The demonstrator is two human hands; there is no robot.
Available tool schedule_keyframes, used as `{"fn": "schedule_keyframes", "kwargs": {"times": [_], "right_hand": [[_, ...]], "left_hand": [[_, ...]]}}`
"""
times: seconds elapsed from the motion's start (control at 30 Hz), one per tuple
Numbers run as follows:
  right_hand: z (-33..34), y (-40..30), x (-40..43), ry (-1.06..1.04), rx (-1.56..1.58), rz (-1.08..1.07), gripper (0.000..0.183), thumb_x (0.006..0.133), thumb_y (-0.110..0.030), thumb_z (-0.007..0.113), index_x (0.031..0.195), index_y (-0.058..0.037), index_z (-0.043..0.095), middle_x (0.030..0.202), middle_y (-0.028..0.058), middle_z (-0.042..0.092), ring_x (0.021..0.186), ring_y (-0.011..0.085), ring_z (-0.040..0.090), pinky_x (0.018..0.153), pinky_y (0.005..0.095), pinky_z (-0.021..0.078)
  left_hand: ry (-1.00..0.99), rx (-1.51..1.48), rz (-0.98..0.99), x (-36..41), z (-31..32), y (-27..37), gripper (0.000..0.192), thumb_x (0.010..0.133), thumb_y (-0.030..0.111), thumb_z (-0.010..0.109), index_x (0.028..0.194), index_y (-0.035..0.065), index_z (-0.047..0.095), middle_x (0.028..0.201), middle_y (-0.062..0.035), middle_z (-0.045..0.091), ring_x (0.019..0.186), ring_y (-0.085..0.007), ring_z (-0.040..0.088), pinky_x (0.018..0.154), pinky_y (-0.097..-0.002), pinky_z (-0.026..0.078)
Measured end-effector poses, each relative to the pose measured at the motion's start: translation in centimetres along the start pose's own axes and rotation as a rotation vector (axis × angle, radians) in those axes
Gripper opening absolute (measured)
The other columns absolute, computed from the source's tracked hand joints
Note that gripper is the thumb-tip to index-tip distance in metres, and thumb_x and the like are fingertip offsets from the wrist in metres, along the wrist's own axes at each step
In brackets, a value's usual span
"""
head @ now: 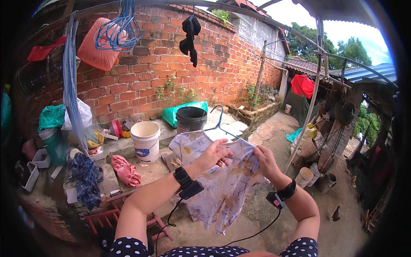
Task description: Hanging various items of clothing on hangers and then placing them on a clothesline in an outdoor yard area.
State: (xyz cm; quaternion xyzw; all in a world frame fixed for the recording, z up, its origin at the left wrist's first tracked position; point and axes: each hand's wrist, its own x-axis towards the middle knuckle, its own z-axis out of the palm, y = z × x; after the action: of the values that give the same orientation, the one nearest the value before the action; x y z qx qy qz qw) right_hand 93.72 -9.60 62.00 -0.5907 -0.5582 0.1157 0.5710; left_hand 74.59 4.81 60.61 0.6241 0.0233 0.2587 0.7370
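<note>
A light lavender patterned shirt (221, 186) hangs before me on a blue clothes hanger (219, 121), whose hook points up and away from me. My right hand (266, 160) grips the shirt's right shoulder, thumb on top of the cloth. In front of the neckline is my left hand (213, 157), its fingers loosely bent and apart, with nothing visible between them. The hanger's bar shows inside the neck opening; the rest of it is covered by cloth. Black cabled devices are strapped to both wrists.
A wooden pole (308, 112) stands at right; black cloth (190, 38) and blue hangers (123, 30) hang overhead. Beyond the shirt are a white bucket (145, 141) and a black bucket (191, 119). Pink cloth (126, 170), plaid cloth (86, 178) and a red frame (106, 218) lie left.
</note>
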Motion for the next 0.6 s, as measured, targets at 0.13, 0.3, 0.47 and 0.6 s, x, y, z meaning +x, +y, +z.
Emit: {"fn": "schedule_keyframes", "kwargs": {"times": [0.13,0.3,0.47,0.6], "right_hand": [[-6.1,-4.0,7.0,0.247,-0.314,-0.284,0.028,0.091,-0.02,0.049,0.074,0.0024,0.051,0.059,0.0058,0.046,0.059,0.0127,0.043,0.054,0.0315,0.0359],[-10.1,-11.1,18.8,0.511,-0.599,-0.494,0.031,0.09,-0.026,0.048,0.084,0.0026,0.058,0.08,0.0229,0.06,0.081,0.039,0.057,0.071,0.0433,0.0421],[-12.9,-16.2,30.2,0.727,-0.736,-0.577,0.033,0.091,-0.03,0.045,0.089,-0.0022,0.062,0.09,0.0227,0.063,0.087,0.0403,0.059,0.076,0.0467,0.0453],[-11.6,-17.9,35.4,0.805,-0.668,-0.558,0.034,0.092,-0.03,0.044,0.092,-0.002,0.062,0.093,0.0223,0.064,0.089,0.0393,0.06,0.078,0.046,0.0462]], "left_hand": [[0.007,0.423,0.163,-3.2,-2.6,2.8,0.043,0.093,0.018,0.051,0.132,0.0077,0.036,0.1,-0.0066,0.059,0.073,-0.0108,0.06,0.059,-0.0197,0.044],[0.331,0.545,0.021,-11.3,-10.9,2.8,0.035,0.091,0.011,0.049,0.125,0.0062,0.045,0.094,-0.0055,0.062,0.07,-0.0088,0.06,0.057,-0.019,0.044],[0.643,0.576,-0.084,-19.8,-15.5,1.3,0.028,0.089,0.01,0.052,0.115,0.0014,0.053,0.089,-0.0057,0.063,0.066,-0.0088,0.06,0.054,-0.0187,0.044],[0.74,0.637,-0.134,-25.9,-16.2,0.7,0.025,0.089,0.01,0.052,0.112,0.0004,0.054,0.087,-0.0066,0.063,0.064,-0.0097,0.06,0.053,-0.0194,0.045]]}}
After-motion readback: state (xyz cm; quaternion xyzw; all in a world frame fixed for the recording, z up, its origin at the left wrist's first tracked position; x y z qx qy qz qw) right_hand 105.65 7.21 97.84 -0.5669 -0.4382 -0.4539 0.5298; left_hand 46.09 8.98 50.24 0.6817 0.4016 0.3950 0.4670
